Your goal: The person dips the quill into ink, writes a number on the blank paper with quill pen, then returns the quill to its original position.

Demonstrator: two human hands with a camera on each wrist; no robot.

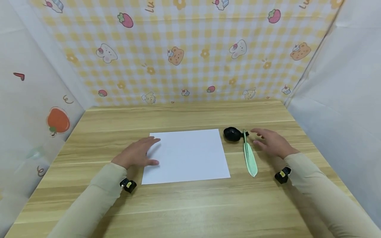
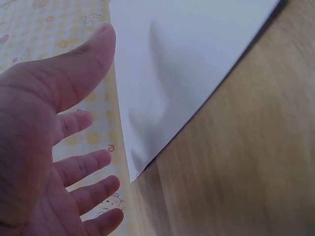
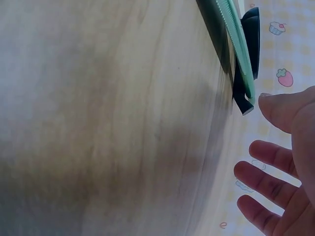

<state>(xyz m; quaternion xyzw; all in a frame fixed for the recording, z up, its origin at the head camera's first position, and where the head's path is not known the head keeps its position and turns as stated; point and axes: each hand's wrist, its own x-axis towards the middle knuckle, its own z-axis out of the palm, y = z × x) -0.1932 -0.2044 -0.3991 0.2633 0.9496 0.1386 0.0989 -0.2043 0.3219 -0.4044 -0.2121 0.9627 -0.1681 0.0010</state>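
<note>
A white sheet of paper [image 1: 187, 157] lies on the wooden table. My left hand [image 1: 137, 153] is over its left edge, fingers spread and holding nothing; the left wrist view shows the hand's shadow on the paper. Right of the paper is a black rounded thing [image 1: 232, 134] with a short stem. A light green leaf-shaped thing [image 1: 250, 160] with a thin stalk lies across that stem; its exact kind is unclear. My right hand [image 1: 273, 142] hovers just right of both, fingers loosely extended and apart from them. In the right wrist view its thumb is near the green leaf-shaped thing [image 3: 237, 44].
The wooden table [image 1: 190, 208] reaches back to a yellow checked cloth [image 1: 190, 76] with cartoon prints. White sheets hang at the left [image 1: 35, 109] and right [image 1: 336, 99]. A small black device is on each wrist.
</note>
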